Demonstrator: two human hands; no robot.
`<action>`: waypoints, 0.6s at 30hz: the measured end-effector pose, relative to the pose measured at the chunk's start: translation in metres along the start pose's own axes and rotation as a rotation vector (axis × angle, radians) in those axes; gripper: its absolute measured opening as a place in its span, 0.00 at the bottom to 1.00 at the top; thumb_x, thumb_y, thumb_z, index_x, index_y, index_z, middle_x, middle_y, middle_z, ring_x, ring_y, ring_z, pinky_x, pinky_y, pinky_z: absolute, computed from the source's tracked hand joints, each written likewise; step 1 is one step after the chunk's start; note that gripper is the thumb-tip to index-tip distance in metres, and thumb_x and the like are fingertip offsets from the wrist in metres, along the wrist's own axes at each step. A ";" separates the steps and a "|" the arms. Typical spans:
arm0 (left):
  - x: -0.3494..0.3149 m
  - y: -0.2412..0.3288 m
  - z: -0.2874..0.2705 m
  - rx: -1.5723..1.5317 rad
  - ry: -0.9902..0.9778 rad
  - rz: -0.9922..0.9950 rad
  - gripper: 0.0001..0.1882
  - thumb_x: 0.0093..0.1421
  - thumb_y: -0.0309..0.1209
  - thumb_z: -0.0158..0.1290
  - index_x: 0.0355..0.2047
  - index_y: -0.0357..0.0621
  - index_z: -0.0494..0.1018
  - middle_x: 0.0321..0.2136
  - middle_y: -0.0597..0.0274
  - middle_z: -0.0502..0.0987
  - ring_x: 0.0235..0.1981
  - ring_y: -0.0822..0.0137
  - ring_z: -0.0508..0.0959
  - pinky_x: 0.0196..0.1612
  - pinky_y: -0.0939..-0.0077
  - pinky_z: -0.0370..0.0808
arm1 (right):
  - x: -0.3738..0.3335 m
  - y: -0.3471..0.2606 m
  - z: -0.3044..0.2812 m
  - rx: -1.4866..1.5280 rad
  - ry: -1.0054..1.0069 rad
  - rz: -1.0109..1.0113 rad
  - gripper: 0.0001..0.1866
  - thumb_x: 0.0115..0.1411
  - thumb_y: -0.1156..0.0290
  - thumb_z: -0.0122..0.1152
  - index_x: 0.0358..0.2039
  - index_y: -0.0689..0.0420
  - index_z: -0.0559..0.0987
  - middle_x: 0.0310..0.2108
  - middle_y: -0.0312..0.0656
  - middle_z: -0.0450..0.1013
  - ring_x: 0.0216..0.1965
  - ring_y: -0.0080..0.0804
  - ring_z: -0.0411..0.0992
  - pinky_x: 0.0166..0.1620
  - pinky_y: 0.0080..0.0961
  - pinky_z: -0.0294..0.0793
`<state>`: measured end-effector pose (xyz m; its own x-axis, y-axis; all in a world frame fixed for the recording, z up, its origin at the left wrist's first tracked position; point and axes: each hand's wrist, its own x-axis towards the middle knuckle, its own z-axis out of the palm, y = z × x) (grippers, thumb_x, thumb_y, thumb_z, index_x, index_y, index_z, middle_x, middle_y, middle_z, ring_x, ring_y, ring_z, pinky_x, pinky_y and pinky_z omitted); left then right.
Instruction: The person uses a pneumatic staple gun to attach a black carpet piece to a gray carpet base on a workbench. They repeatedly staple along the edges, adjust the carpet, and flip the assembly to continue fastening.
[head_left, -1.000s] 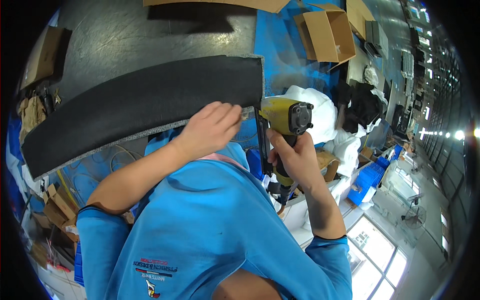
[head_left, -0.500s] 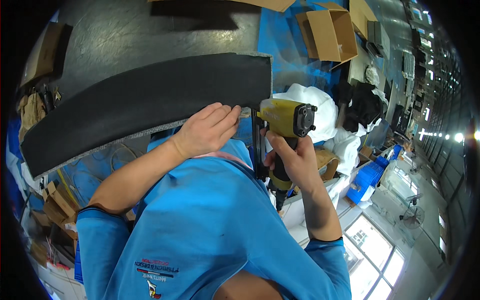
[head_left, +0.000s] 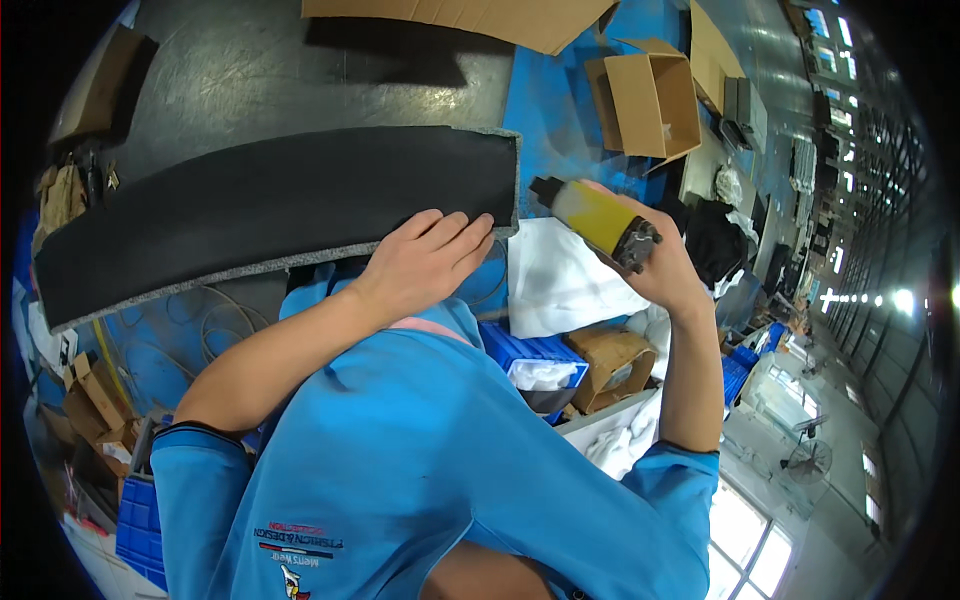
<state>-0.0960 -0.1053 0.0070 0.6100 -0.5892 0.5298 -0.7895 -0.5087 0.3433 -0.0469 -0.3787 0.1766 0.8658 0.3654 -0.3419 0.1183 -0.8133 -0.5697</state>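
Note:
A long curved black panel (head_left: 290, 190) with a grey felt-like edge lies across in front of me. The fingers of my left hand (head_left: 415, 262) lie stretched out over its near edge, close to the right end; the thumb is hidden. To the right of the panel, and apart from it, my right hand (head_left: 665, 258) grips a yellow and black nail gun (head_left: 592, 215). The gun is tilted, its black nose toward the panel's right end. My hand and the gun's body hide its handle.
Past the panel lie a grey metal surface (head_left: 240, 80) and a cardboard sheet (head_left: 450, 18). An open carton (head_left: 650, 105) stands far right on blue. White cloth (head_left: 560, 280), a blue crate (head_left: 525, 355) and a torn carton (head_left: 612, 365) are near right. Cables (head_left: 225, 325) loop below the panel.
My right hand has lifted the nail gun away from the panel's near edge, up and to the right, and turned it. The panel has shifted slightly left in view; my left hand stays on it.

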 end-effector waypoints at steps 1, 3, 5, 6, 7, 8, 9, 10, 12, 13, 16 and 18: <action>0.002 0.001 0.003 0.030 0.001 -0.005 0.19 0.56 0.31 0.56 0.50 0.48 0.78 0.57 0.67 0.77 0.49 0.66 0.77 0.54 0.69 0.74 | 0.011 0.008 0.001 0.006 -0.011 -0.112 0.31 0.56 0.77 0.68 0.62 0.57 0.77 0.50 0.51 0.81 0.48 0.47 0.81 0.53 0.33 0.77; 0.002 0.000 0.002 -0.011 -0.018 -0.019 0.19 0.56 0.30 0.56 0.49 0.49 0.79 0.57 0.68 0.78 0.48 0.66 0.77 0.53 0.69 0.74 | 0.027 0.014 -0.004 -0.043 -0.076 -0.093 0.32 0.56 0.78 0.67 0.63 0.53 0.77 0.50 0.52 0.81 0.49 0.50 0.81 0.53 0.34 0.77; 0.000 0.001 0.000 -0.024 -0.025 -0.037 0.19 0.56 0.30 0.56 0.49 0.49 0.79 0.57 0.69 0.78 0.48 0.67 0.77 0.53 0.70 0.74 | 0.039 0.019 -0.003 -0.075 -0.131 -0.087 0.33 0.55 0.79 0.66 0.64 0.51 0.77 0.50 0.52 0.81 0.48 0.51 0.81 0.53 0.35 0.78; -0.001 0.003 0.001 -0.018 -0.018 -0.045 0.19 0.56 0.30 0.56 0.49 0.50 0.79 0.56 0.69 0.78 0.48 0.67 0.77 0.53 0.70 0.74 | 0.043 0.023 -0.003 -0.088 -0.150 -0.088 0.33 0.55 0.80 0.66 0.64 0.50 0.77 0.50 0.52 0.81 0.48 0.50 0.81 0.52 0.34 0.78; 0.000 0.003 0.002 -0.010 -0.002 -0.051 0.18 0.56 0.30 0.56 0.49 0.50 0.79 0.56 0.70 0.78 0.48 0.67 0.77 0.53 0.70 0.74 | 0.047 0.024 -0.004 -0.110 -0.167 -0.092 0.33 0.55 0.80 0.66 0.64 0.49 0.77 0.49 0.52 0.81 0.47 0.50 0.81 0.51 0.34 0.78; 0.000 0.003 0.002 -0.011 0.001 -0.060 0.18 0.56 0.30 0.56 0.49 0.50 0.79 0.56 0.70 0.78 0.48 0.67 0.77 0.53 0.70 0.74 | 0.047 0.018 -0.007 -0.015 -0.189 -0.079 0.34 0.54 0.81 0.66 0.64 0.49 0.77 0.48 0.51 0.81 0.44 0.48 0.81 0.50 0.34 0.79; -0.001 0.003 0.002 -0.014 0.005 -0.067 0.18 0.56 0.30 0.56 0.49 0.50 0.79 0.56 0.70 0.79 0.48 0.68 0.77 0.53 0.70 0.74 | 0.047 0.015 -0.008 -0.007 -0.206 -0.065 0.34 0.54 0.81 0.67 0.63 0.49 0.77 0.47 0.51 0.82 0.43 0.48 0.81 0.49 0.33 0.79; 0.000 0.004 0.003 -0.018 0.008 -0.073 0.18 0.56 0.30 0.56 0.48 0.50 0.79 0.56 0.70 0.79 0.48 0.68 0.77 0.53 0.71 0.74 | 0.048 0.013 -0.009 0.000 -0.222 -0.049 0.34 0.53 0.82 0.67 0.63 0.50 0.78 0.47 0.50 0.82 0.42 0.47 0.80 0.49 0.33 0.79; -0.001 0.005 0.003 -0.001 -0.002 -0.065 0.18 0.56 0.31 0.56 0.48 0.50 0.79 0.56 0.70 0.79 0.48 0.68 0.77 0.52 0.71 0.74 | 0.047 0.012 -0.008 0.014 -0.230 -0.028 0.34 0.52 0.82 0.67 0.63 0.50 0.78 0.46 0.50 0.82 0.41 0.47 0.80 0.48 0.32 0.79; -0.001 0.005 0.003 0.008 -0.008 -0.058 0.18 0.56 0.31 0.56 0.48 0.50 0.80 0.56 0.70 0.79 0.47 0.68 0.77 0.52 0.71 0.74 | 0.047 0.015 -0.005 0.023 -0.221 -0.024 0.34 0.52 0.82 0.68 0.62 0.50 0.78 0.45 0.50 0.82 0.41 0.47 0.80 0.48 0.32 0.79; 0.000 0.005 0.004 0.001 0.010 -0.059 0.17 0.56 0.31 0.56 0.47 0.50 0.80 0.56 0.70 0.79 0.47 0.68 0.77 0.52 0.71 0.75 | 0.050 0.011 -0.007 -0.044 -0.226 -0.024 0.33 0.52 0.81 0.68 0.61 0.51 0.79 0.44 0.51 0.82 0.40 0.49 0.80 0.47 0.32 0.79; 0.000 0.005 0.003 -0.003 0.013 -0.065 0.17 0.56 0.31 0.56 0.47 0.50 0.80 0.56 0.70 0.79 0.47 0.68 0.77 0.52 0.71 0.75 | 0.051 0.006 -0.011 -0.068 -0.259 -0.016 0.33 0.52 0.81 0.68 0.61 0.51 0.79 0.44 0.52 0.82 0.40 0.50 0.80 0.47 0.32 0.78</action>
<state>-0.0999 -0.1096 0.0062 0.6590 -0.5466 0.5166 -0.7485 -0.5435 0.3798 0.0033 -0.3695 0.1642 0.7112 0.4751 -0.5181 0.1708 -0.8317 -0.5283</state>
